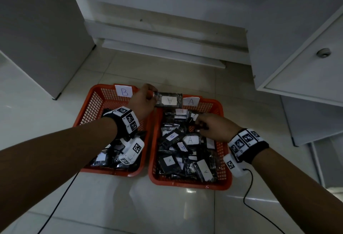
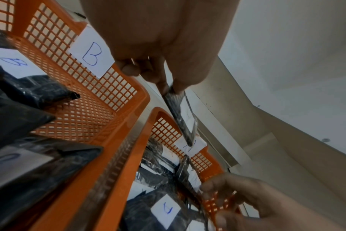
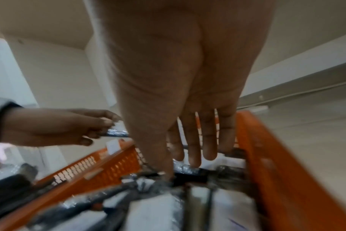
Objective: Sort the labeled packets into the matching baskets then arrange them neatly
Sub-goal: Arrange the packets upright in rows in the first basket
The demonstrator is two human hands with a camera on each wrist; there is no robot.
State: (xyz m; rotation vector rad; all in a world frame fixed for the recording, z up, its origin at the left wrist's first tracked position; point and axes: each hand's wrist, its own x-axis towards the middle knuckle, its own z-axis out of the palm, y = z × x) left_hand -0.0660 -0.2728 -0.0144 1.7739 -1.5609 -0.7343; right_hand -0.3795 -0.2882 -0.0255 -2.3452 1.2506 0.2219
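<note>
Two orange mesh baskets sit side by side on the floor. The left basket [image 1: 87, 104] has a paper tag B [image 1: 123, 91], and the right basket [image 1: 225, 159] has a tag A [image 1: 191, 101]. Both hold several black packets with white letter labels. My left hand [image 1: 151, 94] pinches one end of a black packet labelled A [image 1: 168, 100] in the air over the far edge of the A basket. The left wrist view shows that packet [image 2: 180, 115] edge-on below the fingers [image 2: 168, 84]. My right hand [image 1: 201, 122] reaches into the A basket, its straight fingers [image 3: 193, 156] touching the packets.
White cabinets stand at the left [image 1: 37, 39] and at the right, the right one with a drawer knob [image 1: 323, 53]. A low white plinth [image 1: 167, 48] runs behind the baskets. Black cables [image 1: 248, 193] trail from my wrists across the pale tiled floor [image 1: 167, 206].
</note>
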